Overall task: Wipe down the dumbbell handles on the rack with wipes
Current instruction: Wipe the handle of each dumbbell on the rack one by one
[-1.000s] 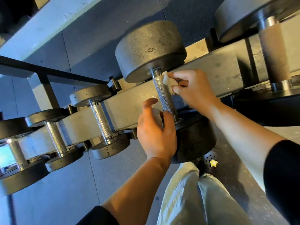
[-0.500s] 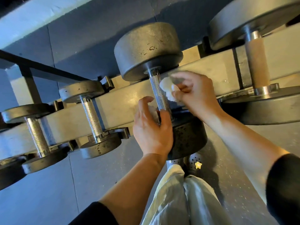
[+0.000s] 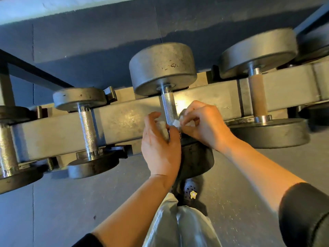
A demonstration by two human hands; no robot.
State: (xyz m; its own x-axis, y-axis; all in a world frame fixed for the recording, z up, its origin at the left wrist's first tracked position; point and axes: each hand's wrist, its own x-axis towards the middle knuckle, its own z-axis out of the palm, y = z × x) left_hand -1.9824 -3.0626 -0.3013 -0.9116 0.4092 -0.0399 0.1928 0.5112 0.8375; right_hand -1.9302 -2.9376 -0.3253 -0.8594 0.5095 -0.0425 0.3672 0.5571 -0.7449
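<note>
Two hands meet at the near end of the knurled steel handle (image 3: pixel 168 108) of the middle grey-plated dumbbell (image 3: pixel 162 68), which lies across the long grey metal rack beam (image 3: pixel 124 120). Left of that handle, the left hand (image 3: pixel 160 148) curls round its lower part, thumb on one side and fingers on the other, with a pale wipe apparently tucked in the palm, probably to steady the bar and rub it. Right of that handle, the right hand (image 3: pixel 204 123) pinches a small crumpled white wipe (image 3: pixel 176 123) against the knurling, likely working into the grooves. Further left of that handle, a smaller dumbbell's silver knurled handle (image 3: pixel 87 131) waits; further right sits a tan-sleeved handle (image 3: pixel 257 97).
</note>
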